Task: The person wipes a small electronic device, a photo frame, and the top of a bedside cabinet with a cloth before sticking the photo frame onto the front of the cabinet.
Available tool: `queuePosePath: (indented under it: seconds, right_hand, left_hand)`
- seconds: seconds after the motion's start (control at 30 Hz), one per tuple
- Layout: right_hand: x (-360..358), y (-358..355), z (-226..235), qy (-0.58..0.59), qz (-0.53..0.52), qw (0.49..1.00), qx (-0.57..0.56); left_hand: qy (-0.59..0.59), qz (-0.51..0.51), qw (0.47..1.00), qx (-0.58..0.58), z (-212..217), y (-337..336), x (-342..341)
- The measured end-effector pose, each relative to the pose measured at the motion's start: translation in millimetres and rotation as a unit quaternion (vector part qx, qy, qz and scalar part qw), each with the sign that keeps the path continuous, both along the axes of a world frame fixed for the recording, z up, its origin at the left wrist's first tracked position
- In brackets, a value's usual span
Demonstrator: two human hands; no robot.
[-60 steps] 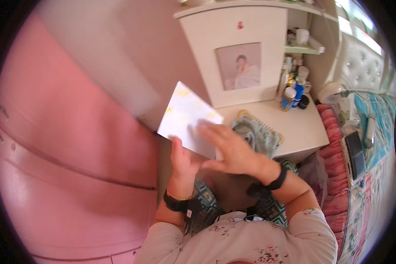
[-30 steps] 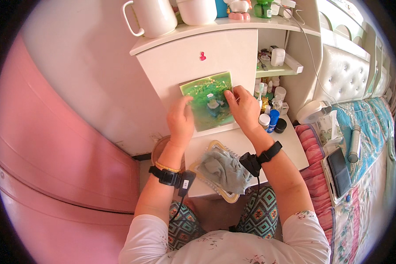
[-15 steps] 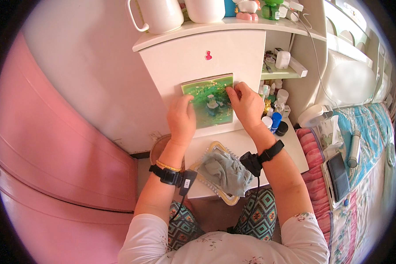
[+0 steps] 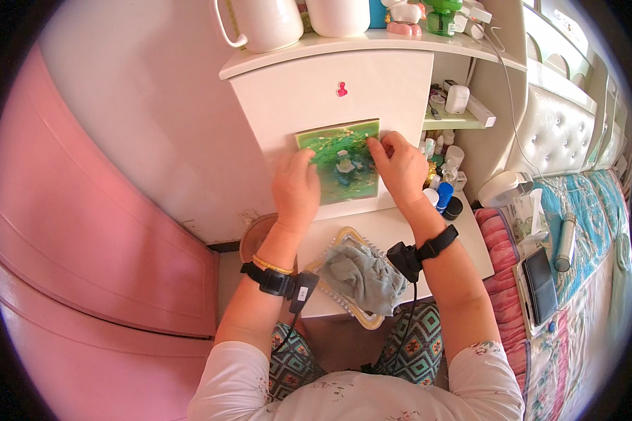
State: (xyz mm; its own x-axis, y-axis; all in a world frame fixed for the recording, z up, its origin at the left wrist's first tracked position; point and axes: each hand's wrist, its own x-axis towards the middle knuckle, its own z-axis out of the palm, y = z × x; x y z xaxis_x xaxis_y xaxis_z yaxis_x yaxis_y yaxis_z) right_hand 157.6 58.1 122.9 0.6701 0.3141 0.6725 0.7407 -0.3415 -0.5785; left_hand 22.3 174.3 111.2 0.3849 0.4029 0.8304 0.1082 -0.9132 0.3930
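Observation:
A square green picture panel point(image 4: 345, 165) with light flower shapes stands upright against the white cabinet front point(image 4: 281, 91). My left hand point(image 4: 296, 184) grips its left edge, fingers curled around the upper corner. On the opposite edge my right hand point(image 4: 400, 163) pinches the panel near its upper right corner, thumb on the front. Below, on the white desk top point(image 4: 435, 256), a grey cloth point(image 4: 365, 274) lies crumpled over a tray with a yellowish rim point(image 4: 364, 319).
White mugs point(image 4: 274, 24) and a green bottle point(image 4: 442, 17) stand on the shelf above. Small bottles and jars, one with a blue cap point(image 4: 444, 196), crowd the right side. A bed with a dark wallet point(image 4: 539, 286) lies right; a pink door point(image 4: 105, 210) is left.
The whole view has shifted slightly, so the cabinet and panel appear a little farther right and lower. Both hands keep their grip on the panel's edges.

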Motion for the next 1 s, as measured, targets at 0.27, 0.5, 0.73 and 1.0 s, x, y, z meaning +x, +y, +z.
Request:
queuePosePath:
  seconds: [0.27, 0.5, 0.73, 1.0]
  right_hand:
    - [1.0, -0.2, 0.7, -0.019, -0.01, 1.0, 0.005]
    - [-8.1, -1.8, 7.5, -0.141, -0.047, 0.988, 0.037]
    - [-12.5, 9.6, 2.9, -0.379, 0.042, 0.924, 0.023]
    - [-5.0, -1.7, -17.7, -0.408, 0.006, 0.913, -0.013]
  left_hand:
    - [-0.009, -0.006, 1.0, 0.01, 2.8, -0.8, 0.3]
    - [0.035, 0.008, 0.999, 0.016, 5.3, -4.9, 0.1]
    - [0.029, 0.012, 0.999, 0.018, 4.2, 0.2, 1.8]
    - [0.047, 0.021, 0.998, 0.035, 3.3, -0.5, -1.2]
